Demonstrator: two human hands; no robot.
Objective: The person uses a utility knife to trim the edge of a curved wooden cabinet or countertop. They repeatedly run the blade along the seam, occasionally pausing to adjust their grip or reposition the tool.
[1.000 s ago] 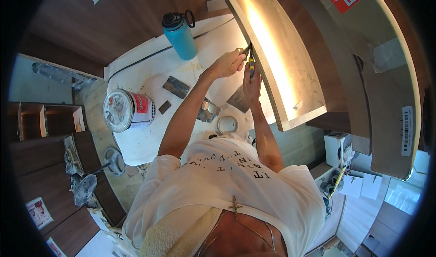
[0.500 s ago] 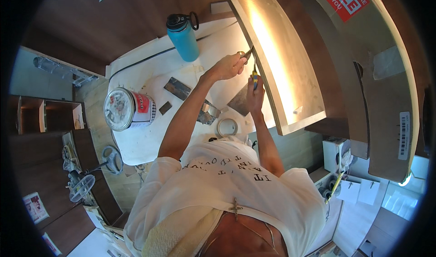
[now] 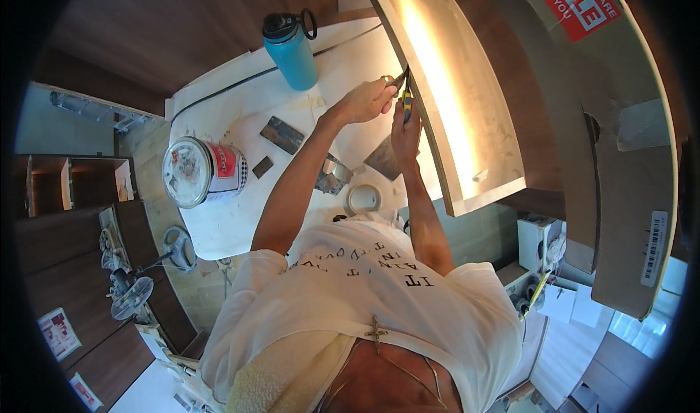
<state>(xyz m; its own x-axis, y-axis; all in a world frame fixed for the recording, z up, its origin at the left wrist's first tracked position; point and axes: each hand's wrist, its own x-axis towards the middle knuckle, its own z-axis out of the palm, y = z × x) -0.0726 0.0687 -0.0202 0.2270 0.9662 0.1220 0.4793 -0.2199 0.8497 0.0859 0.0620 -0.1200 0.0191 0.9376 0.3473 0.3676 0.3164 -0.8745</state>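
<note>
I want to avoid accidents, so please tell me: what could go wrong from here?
The right hand holds a yellow-and-dark tool, apparently a cutter, close to the left hand; a slip might cut it. The tool is near the edge of the lit panel and could scratch it. The smeared can stands near the left edge of the table; a bump might topple it.

One left hand (image 3: pixel 366 102), one right hand (image 3: pixel 406 130), one thin dark piece (image 3: pixel 399 80), one yellow-and-blue tool (image 3: pixel 407 102). On the counter (image 3: pixel 211 231): one bottle (image 3: pixel 293 59) near the far edge, one can (image 3: pixel 204 171) near the left edge, one tape roll (image 3: pixel 352 206) toward the near edge, at least three flat rectangular plates (image 3: pixel 283 135).
</note>
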